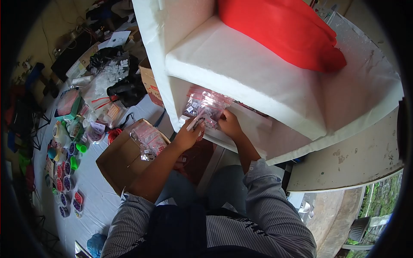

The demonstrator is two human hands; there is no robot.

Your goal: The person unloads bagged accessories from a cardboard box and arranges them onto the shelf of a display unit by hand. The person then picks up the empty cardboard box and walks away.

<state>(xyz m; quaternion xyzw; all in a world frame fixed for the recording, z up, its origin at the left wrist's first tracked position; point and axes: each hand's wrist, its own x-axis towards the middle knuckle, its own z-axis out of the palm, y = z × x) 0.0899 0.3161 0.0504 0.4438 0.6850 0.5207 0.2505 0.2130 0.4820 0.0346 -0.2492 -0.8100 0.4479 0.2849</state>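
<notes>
My left hand is closed on a small clear plastic bag with a white strip and dark marks on it. My right hand is to the right of it, fingers bent and pinched at the edge of the plastic. Just beyond both hands, a pile of clear zip bags with red-pink top edges lies in the low opening of a white cloth-covered stand. Small white labels show inside some bags. My fingertips are partly hidden by the shiny plastic.
An open cardboard box at my left holds more pink-edged plastic bags. Farther left, cups of coloured beads and green lids stand on a pale cloth. Red cloth drapes over the stand's upper part.
</notes>
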